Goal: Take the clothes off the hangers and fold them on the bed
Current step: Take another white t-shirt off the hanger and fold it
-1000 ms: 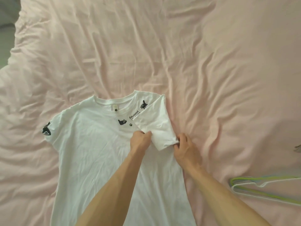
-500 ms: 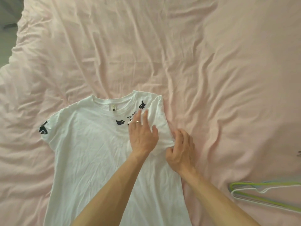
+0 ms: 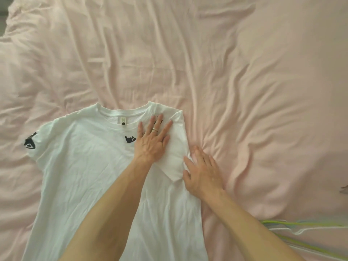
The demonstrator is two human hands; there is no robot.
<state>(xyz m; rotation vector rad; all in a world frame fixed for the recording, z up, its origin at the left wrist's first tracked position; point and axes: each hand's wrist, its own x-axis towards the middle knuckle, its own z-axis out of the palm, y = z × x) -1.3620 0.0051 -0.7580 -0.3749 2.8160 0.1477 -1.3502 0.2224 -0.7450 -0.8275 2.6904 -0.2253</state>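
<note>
A white T-shirt with small black cat prints lies flat on the pink bed, collar toward the far side. Its right sleeve is folded inward over the chest. My left hand lies flat with fingers spread on the chest just beside the collar, pressing the folded sleeve down. My right hand rests flat on the shirt's right edge, its fingers at the sleeve's hem. The other sleeve spreads out to the left with a black print on it.
Green and white hangers lie on the bed at the lower right, close to my right forearm. The wrinkled pink sheet stretches wide above and to the right of the shirt. A small dark object peeks in at the right edge.
Both hands let go of the sleeve hem they pinched. My left hand slid up toward the collar and flattened; my right hand opened flat along the shirt's right edge.
</note>
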